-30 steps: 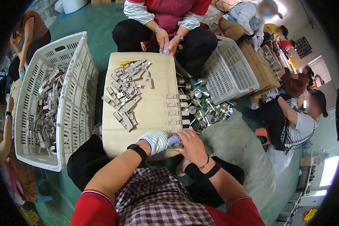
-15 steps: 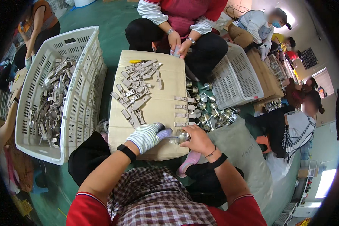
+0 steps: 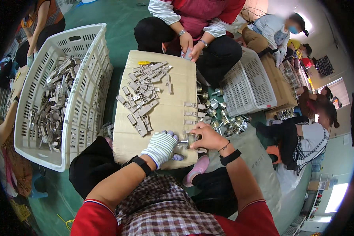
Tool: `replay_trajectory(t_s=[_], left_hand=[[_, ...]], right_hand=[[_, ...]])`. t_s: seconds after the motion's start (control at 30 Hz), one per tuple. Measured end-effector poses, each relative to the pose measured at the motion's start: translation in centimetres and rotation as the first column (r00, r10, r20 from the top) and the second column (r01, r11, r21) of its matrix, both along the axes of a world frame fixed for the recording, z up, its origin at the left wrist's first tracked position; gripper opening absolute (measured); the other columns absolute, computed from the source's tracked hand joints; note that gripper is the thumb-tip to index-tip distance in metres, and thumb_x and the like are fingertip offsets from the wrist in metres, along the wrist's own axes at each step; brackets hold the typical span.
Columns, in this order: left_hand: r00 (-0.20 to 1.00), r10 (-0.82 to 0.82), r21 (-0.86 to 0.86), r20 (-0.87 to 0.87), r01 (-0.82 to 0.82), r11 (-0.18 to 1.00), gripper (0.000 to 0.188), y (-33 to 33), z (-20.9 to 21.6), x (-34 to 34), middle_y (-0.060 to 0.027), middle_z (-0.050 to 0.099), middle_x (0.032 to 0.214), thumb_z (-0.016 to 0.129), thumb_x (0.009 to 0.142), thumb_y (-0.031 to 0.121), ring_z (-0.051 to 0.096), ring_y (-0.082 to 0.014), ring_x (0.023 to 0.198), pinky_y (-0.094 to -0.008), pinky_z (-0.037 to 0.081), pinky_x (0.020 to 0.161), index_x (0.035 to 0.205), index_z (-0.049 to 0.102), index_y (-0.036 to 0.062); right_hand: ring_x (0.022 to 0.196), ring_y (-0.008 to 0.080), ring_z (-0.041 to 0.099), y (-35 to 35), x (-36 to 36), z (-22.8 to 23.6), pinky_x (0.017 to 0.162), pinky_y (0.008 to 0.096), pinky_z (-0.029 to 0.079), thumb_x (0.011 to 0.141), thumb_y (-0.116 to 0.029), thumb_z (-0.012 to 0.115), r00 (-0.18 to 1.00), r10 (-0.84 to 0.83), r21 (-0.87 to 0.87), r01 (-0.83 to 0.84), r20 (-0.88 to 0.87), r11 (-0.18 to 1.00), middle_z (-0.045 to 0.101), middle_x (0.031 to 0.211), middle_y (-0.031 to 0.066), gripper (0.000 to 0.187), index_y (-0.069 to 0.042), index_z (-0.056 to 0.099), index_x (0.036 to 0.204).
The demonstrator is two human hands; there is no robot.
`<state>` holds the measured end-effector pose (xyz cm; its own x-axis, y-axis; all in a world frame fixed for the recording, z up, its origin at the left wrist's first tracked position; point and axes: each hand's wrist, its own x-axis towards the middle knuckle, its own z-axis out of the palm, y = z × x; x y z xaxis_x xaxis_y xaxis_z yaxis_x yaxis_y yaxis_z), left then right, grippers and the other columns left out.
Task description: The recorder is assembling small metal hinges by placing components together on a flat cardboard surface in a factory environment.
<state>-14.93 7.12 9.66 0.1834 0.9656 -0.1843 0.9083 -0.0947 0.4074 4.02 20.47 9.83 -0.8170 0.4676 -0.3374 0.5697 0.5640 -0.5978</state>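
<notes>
Between thumb and fingers, my bare right hand (image 3: 209,137) grips a shiny round metal part with a stem (image 3: 188,140), low over the right edge of a cardboard-covered surface (image 3: 169,112). My left hand (image 3: 161,148), in a striped glove with purple fingertips, is beside the stem end. Its thumb and fingers are apart; whether they touch the stem is hard to see. The end of a grey clip (image 3: 201,150) shows below my right hand. Farther up this edge, more grey clips (image 3: 191,105) lie in a row. A loose pile of grey clips (image 3: 139,103) covers the left half.
A white plastic crate (image 3: 69,129) of clips stands at left. Metal parts with stems (image 3: 226,117) lie heaped at right, near another white crate (image 3: 249,84). Across the board sits a person (image 3: 192,35) holding a small grey thing. Other people work at the far right and left.
My left hand has lowered and its fingers have spread beside the stem. My right hand still holds the metal part, now closer to the board's edge. The view has shifted slightly.
</notes>
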Motion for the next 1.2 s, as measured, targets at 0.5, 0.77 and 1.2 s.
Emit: replay_trajectory(t_s=[0.5, 0.77, 1.2], left_hand=[[0.998, -0.033, 0.109, 0.056, 0.027, 0.994, 0.07, 3.3, -1.2, 1.2, -0.0182, 0.062, 0.082, 0.061, 0.066, 0.068, 0.06, -0.0355, 0.082, -0.042, 0.048, 0.074, 0.086, 0.059, 0.0004], [0.989, -0.133, -0.023, 0.06, 0.135, 0.991, 0.068, 5.9, -1.2, 0.4, -0.0195, 0.061, 0.066, 0.05, 0.076, 0.069, 0.061, -0.0384, 0.068, -0.044, 0.049, 0.06, 0.084, 0.059, 0.0018], [0.943, 0.077, -0.161, 0.324, -0.025, 0.987, 0.067, 7.3, -1.0, -2.1, -0.0248, 0.063, 0.085, 0.045, 0.083, 0.062, 0.061, -0.0404, 0.082, -0.0437, 0.048, 0.074, 0.096, 0.062, -0.001]], right_hand=[[0.11, 0.0296, 0.05, 3.1, -0.4, -1.5, 0.094, 0.0332, 0.041, 0.069, -0.043, 0.075, 0.998, -0.05, -0.237, 0.057, 0.038, 0.97, 0.051, 0.117, 0.0154, 0.061, -0.001, 0.062, 0.112], [0.112, 0.0285, 0.044, -0.8, -0.2, 2.2, 0.098, 0.0406, 0.028, 0.071, -0.027, 0.067, 0.989, -0.024, 0.211, 0.054, -0.143, 0.976, 0.05, 0.122, 0.0081, 0.057, -0.013, 0.052, 0.125], [0.108, 0.0268, 0.051, -0.3, -2.0, 1.0, 0.107, 0.0504, 0.022, 0.058, -0.025, 0.078, 0.998, 0.046, 0.499, -0.015, -0.048, 0.867, 0.057, 0.118, 0.0092, 0.075, -0.006, 0.049, 0.124]])
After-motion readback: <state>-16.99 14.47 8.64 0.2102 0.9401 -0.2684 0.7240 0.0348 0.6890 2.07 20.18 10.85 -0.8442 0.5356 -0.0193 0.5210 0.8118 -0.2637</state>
